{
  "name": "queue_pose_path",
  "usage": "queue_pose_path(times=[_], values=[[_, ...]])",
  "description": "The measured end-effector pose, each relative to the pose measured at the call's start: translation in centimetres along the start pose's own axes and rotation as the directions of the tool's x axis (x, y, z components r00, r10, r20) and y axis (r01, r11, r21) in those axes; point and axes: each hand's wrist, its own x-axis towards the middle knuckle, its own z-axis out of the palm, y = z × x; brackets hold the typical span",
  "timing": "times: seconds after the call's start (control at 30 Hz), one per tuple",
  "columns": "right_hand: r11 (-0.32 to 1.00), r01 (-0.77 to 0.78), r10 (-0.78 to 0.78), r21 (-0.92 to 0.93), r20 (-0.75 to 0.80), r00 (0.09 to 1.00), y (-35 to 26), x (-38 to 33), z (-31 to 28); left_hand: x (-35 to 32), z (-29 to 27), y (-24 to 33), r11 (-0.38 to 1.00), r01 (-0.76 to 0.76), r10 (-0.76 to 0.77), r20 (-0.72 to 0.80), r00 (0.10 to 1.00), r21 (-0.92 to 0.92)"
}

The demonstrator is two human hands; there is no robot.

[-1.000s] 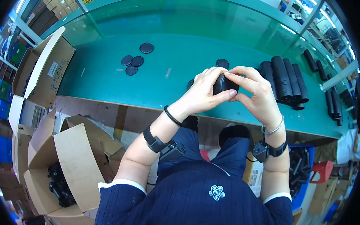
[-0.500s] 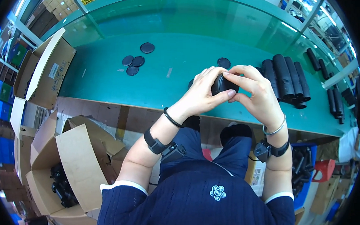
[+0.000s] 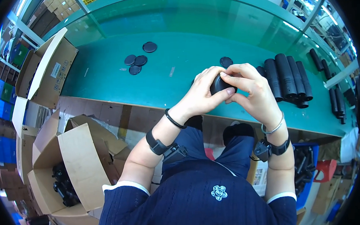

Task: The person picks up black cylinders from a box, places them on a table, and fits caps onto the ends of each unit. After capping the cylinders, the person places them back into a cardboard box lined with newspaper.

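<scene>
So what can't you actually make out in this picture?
- Head view: the black round part is mostly covered by the left hand and right hand.
- The dark items in the open cardboard box are shadowed and too small.
- The far-right black tubes blur near the rim.

Probably factory: green workbench (image 3: 105, 75), parts cartons (image 3: 43, 70).

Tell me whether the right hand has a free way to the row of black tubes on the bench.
Probably yes. The right hand lies just left of the black tubes, with only bare green bench between, but both hands hold a round black part, so its grip is taken.
</scene>
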Motion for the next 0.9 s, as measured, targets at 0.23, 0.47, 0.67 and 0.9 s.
queue_pose_path(times=[0.23,0.47,0.67,0.9], values=[[0.586,-0.239,0.300,0.774,0.067,0.952,3.4,-0.6,2.9,-0.2,-0.6,0.0,0.975,0.006,-0.002,0.020,1.000,-0.223],[0.380,-0.351,0.345,0.856,0.221,0.912,3.8,0.6,3.1,0.4,-0.9,0.8,0.962,0.151,-0.153,0.009,0.988,-0.229],[0.425,-0.441,0.401,0.790,0.272,0.875,4.4,0.5,2.0,0.9,0.3,0.3,0.937,0.115,-0.135,-0.038,0.990,-0.331],[0.294,-0.438,0.419,0.850,0.297,0.858,5.3,-0.1,2.2,1.6,-0.9,-1.2,0.924,0.061,-0.078,-0.030,0.996,-0.378]])
